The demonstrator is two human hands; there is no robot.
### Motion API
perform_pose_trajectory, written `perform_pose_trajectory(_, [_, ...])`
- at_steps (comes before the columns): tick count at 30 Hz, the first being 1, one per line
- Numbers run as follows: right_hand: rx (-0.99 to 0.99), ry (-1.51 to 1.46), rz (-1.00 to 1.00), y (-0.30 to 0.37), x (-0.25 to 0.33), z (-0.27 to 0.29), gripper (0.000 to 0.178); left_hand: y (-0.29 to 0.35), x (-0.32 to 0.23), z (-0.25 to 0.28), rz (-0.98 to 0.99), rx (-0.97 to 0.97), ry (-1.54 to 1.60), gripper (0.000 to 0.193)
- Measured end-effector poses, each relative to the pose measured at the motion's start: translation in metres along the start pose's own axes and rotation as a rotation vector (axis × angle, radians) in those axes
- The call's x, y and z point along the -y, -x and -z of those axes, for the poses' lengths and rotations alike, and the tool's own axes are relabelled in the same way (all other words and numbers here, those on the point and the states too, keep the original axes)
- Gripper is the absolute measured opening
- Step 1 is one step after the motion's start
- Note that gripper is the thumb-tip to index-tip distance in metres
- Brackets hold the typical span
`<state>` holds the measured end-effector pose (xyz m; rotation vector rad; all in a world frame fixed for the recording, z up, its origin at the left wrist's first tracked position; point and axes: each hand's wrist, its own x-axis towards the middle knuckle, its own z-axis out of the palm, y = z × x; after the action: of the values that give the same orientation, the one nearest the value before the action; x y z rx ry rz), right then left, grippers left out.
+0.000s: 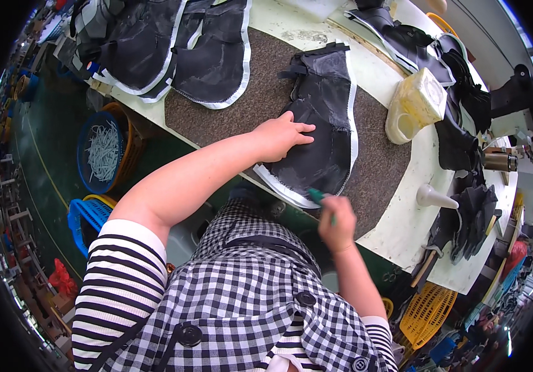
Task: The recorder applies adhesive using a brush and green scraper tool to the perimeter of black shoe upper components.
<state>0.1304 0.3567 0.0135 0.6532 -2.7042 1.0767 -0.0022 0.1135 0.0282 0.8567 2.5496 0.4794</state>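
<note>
A black shoe upper (325,118) with a white strip along its edge lies flat on a brown textured mat in front of me. My left hand (284,137) presses on its left side, fingers spread and holding nothing. Close to its near, rounded edge, my right hand (337,224) is closed around a green pen-like tool (317,196). The tool's tip is at the white strip; whether it touches is too blurred to tell.
More black uppers (213,62) lie at the far left, and others (396,37) at the right. A glue-stained plastic pot (416,105) and a white cone-shaped object (435,197) stand right of the mat. A blue basket of white strips (102,152) sits below the table's left side.
</note>
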Motion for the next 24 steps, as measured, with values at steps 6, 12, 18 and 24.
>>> perform_pose_trajectory(6, [0.016,0.235,0.099,-0.01,-0.008,0.009,0.018,0.001,-0.001,0.0,0.005,-0.01,-0.015,0.072])
perform_pose_trajectory(12, [-0.144,0.092,0.031,-0.029,-0.049,0.016,0.025,0.0,-0.004,-0.004,-0.012,-0.034,-0.041,0.067])
perform_pose_trajectory(18, [0.118,0.15,0.346,0.001,-0.017,0.014,0.021,-0.005,-0.002,0.003,-0.01,-0.032,-0.111,0.062])
perform_pose_trajectory(24, [-0.412,-0.109,-0.031,-0.065,-0.023,0.061,0.011,0.009,-0.003,-0.006,-0.014,-0.343,-0.345,0.059])
